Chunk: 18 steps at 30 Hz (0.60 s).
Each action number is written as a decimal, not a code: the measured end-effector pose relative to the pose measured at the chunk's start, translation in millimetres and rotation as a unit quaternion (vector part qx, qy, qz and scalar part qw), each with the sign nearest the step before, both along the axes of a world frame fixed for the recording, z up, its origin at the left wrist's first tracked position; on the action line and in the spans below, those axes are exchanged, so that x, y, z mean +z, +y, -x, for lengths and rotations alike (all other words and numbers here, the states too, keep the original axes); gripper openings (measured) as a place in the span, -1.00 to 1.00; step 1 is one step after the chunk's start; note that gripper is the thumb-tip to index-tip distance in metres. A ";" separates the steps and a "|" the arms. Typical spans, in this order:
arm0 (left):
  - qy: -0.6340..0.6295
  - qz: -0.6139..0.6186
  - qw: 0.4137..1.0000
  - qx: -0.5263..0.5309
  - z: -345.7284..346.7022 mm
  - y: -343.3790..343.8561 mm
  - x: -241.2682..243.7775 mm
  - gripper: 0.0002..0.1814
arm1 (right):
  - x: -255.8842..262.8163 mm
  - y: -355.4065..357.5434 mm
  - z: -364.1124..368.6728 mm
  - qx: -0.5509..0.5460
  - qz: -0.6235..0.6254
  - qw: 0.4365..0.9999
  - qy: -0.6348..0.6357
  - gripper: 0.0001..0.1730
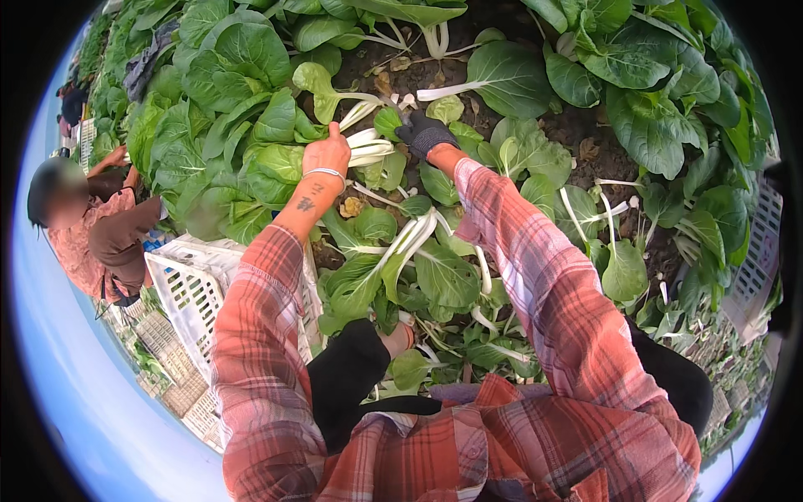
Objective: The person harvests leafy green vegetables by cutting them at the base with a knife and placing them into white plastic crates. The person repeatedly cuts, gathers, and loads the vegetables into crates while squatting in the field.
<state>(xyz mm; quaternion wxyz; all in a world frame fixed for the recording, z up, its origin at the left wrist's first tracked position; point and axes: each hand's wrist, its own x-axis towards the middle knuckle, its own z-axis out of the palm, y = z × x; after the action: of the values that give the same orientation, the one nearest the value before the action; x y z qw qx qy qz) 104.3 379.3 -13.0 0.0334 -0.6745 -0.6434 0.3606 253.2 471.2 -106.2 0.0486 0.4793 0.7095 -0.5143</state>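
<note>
My bare left hand [327,154] is closed around a head of bok choy [371,149]. Its white stalks point right, towards my other hand, and its leaves spread to the left. My right hand [428,135], in a dark knitted glove, is just beyond the stalk ends with its fingers curled. A small green leaf [388,122] touches the gloved fingertips; whether they pinch it is hidden. Just above the glove lie pale cut stem ends [408,100]. Below my hands, a loose bunch of bok choy [408,241] rests on the ground among stripped leaves.
Growing bok choy [652,56] surrounds the dark soil [586,135]. A white plastic crate [188,295] stands by my left arm, another crate [756,241] at the far right. A person [103,232] crouches at left, reaching into the plants. Grey cloth [149,59] lies on leaves.
</note>
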 end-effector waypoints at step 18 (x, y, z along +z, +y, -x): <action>-0.707 0.155 0.636 0.267 -55.2 -44.7 183.7 -0.50 | 159.6 -63.9 -154.4 -0.256 0.241 0.716 0.603 -0.12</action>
<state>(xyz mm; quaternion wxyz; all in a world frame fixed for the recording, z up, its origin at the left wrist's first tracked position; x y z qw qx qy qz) 159.5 334.5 170.7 -0.6345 -0.5178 -0.5569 -0.1387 407.6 407.3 53.4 -0.4092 0.2026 0.2907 -0.8408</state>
